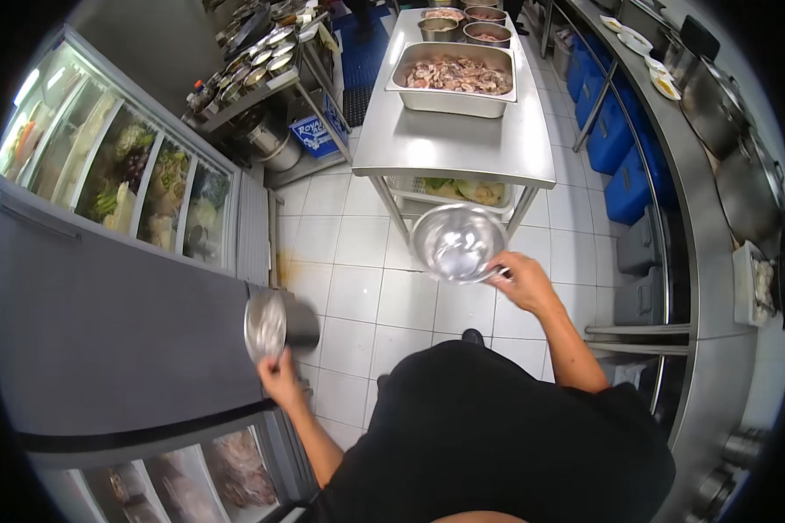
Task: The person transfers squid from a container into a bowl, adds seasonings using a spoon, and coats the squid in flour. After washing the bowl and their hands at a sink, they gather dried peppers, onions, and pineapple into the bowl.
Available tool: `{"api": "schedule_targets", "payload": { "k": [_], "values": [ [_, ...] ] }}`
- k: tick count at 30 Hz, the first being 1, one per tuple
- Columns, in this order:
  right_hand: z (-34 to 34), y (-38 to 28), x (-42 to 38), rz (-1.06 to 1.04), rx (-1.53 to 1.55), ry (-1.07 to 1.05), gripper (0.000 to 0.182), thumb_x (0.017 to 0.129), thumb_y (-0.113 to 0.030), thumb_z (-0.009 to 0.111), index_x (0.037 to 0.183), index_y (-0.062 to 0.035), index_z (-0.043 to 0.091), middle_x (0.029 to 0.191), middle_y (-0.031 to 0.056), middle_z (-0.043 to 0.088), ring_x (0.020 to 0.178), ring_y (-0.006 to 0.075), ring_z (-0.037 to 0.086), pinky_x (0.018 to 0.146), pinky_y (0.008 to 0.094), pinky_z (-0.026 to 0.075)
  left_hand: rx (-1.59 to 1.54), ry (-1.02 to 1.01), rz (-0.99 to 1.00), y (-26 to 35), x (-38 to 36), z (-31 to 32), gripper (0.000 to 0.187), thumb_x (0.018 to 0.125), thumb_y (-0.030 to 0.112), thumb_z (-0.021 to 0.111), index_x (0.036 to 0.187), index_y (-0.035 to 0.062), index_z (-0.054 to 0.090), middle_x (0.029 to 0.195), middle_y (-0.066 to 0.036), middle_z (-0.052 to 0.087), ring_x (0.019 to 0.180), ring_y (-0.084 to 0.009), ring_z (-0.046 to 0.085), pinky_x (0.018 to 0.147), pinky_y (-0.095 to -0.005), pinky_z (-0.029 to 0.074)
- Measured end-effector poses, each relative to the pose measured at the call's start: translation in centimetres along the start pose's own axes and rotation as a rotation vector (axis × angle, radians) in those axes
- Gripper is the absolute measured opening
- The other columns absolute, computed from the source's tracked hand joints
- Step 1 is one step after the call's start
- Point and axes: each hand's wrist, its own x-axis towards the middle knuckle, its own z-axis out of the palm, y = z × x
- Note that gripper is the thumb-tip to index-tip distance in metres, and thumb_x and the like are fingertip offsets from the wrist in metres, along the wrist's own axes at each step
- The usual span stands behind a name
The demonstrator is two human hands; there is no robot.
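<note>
My right hand (525, 281) grips the rim of an empty round steel bowl (456, 243), holding it out over the white tiled floor in front of the steel table (453, 144). My left hand (279, 376) holds a small cylindrical steel container (275, 324) by its lower edge, tipped on its side beside the grey lid of the chest fridge (113, 331). I cannot see what is inside the container.
A deep steel tray of chopped meat (458, 78) sits on the table, with several round pots behind it. A glass-front fridge with vegetables (139, 174) stands on the left. Blue crates (624, 166) line the right, under a long steel counter (715, 174).
</note>
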Motion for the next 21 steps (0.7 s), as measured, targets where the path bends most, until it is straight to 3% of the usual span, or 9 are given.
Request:
{"api": "schedule_targets", "payload": {
  "k": [1, 2, 3, 7, 11, 14, 17, 18, 21],
  "values": [
    [0.0, 0.2, -0.2, 0.021, 0.057, 0.095, 0.021, 0.081, -0.009, 0.073, 0.101, -0.0078, 0.065, 0.097, 0.0111, 0.069, 0.086, 0.0241, 0.067, 0.075, 0.0382, 0.053, 0.016, 0.014, 0.013, 0.9, 0.1, -0.9, 0.022, 0.082, 0.010, 0.076, 0.094, 0.0082, 0.058, 0.096, -0.001, 0.056, 0.101, -0.0125, 0.053, 0.092, -0.0288, 0.044],
    [0.0, 0.3, -0.3, 0.045, 0.112, 0.190, 0.023, 0.080, -0.011, 0.075, 0.101, -0.0078, 0.065, 0.095, 0.0114, 0.069, 0.084, 0.0235, 0.067, 0.070, 0.0375, 0.054, 0.162, -0.011, 0.124, 3.1, 2.5, 1.6, 0.027, 0.079, 0.009, 0.079, 0.087, 0.0074, 0.054, 0.089, 0.001, 0.050, 0.087, -0.0117, 0.049, 0.080, -0.0251, 0.042],
    [-8.0, 4.4, -1.4, 0.116, -0.012, 0.210, 0.022, 0.081, -0.010, 0.074, 0.100, -0.0076, 0.065, 0.094, 0.0115, 0.069, 0.082, 0.0240, 0.067, 0.069, 0.0365, 0.054, 0.160, -0.071, 0.161, -0.6, -0.9, 11.7, 0.031, 0.076, 0.012, 0.082, 0.089, 0.0060, 0.055, 0.087, 0.002, 0.049, 0.081, -0.0130, 0.045, 0.076, -0.0270, 0.041],
    [-9.7, 6.8, 0.0, 0.199, 0.047, 0.478, 0.019, 0.083, -0.004, 0.070, 0.100, -0.0061, 0.064, 0.093, 0.0113, 0.069, 0.078, 0.0226, 0.066, 0.070, 0.0325, 0.053, 0.252, -0.362, 0.483, 6.1, 4.5, 26.2, 0.034, 0.072, 0.011, 0.085, 0.084, 0.0055, 0.054, 0.088, -0.004, 0.056, 0.083, -0.0160, 0.052, 0.078, -0.0275, 0.043],
    [-10.5, 7.7, 1.9, 0.266, 0.057, 0.658, 0.018, 0.086, -0.002, 0.064, 0.104, -0.0044, 0.064, 0.093, 0.0087, 0.069, 0.080, 0.0159, 0.064, 0.072, 0.0300, 0.051, 0.257, -0.584, 0.462, 6.8, 7.4, 35.9, 0.034, 0.072, 0.007, 0.084, 0.085, 0.0045, 0.053, 0.100, -0.008, 0.058, 0.096, -0.0219, 0.060, 0.081, -0.0328, 0.052],
    [-12.2, 9.6, 4.7, 0.338, 0.020, 0.753, 0.016, 0.091, -0.006, 0.060, 0.107, -0.0047, 0.064, 0.093, 0.0077, 0.069, 0.081, 0.0142, 0.064, 0.072, 0.0268, 0.049, 0.292, -0.742, 0.299, 6.0, 8.9, 40.1, 0.034, 0.071, 0.004, 0.083, 0.086, 0.0040, 0.053, 0.112, -0.011, 0.056, 0.102, -0.0248, 0.061, 0.083, -0.0343, 0.054],
    [-13.9, 8.9, 10.9, 0.379, 0.161, 0.899, 0.016, 0.094, -0.006, 0.057, 0.109, -0.0043, 0.063, 0.094, 0.0075, 0.069, 0.081, 0.0129, 0.063, 0.070, 0.0263, 0.049, 0.213, -0.788, 0.437, 4.0, 11.3, 41.9, 0.033, 0.071, 0.003, 0.082, 0.087, 0.0040, 0.053, 0.125, -0.016, 0.054, 0.106, -0.0261, 0.061, 0.085, -0.0351, 0.054],
    [-14.6, 8.6, 13.0, 0.401, 0.181, 0.924, 0.017, 0.096, -0.007, 0.055, 0.111, -0.0034, 0.063, 0.095, 0.0073, 0.069, 0.081, 0.0119, 0.063, 0.070, 0.0265, 0.050, 0.222, -0.879, 0.347, 3.6, 12.4, 41.9, 0.032, 0.071, 0.002, 0.081, 0.088, 0.0043, 0.054, 0.138, -0.020, 0.047, 0.113, -0.0279, 0.060, 0.086, -0.0354, 0.053],
    [-16.0, 9.7, 19.0, 0.422, 0.173, 0.957, 0.018, 0.096, -0.007, 0.055, 0.112, -0.0034, 0.063, 0.096, 0.0074, 0.070, 0.082, 0.0114, 0.064, 0.069, 0.0259, 0.050, 0.271, -0.891, 0.498, 4.3, 14.5, 41.7, 0.033, 0.071, 0.002, 0.081, 0.088, 0.0048, 0.053, 0.145, -0.022, 0.042, 0.117, -0.0296, 0.058, 0.088, -0.0349, 0.052]
  ]
}}
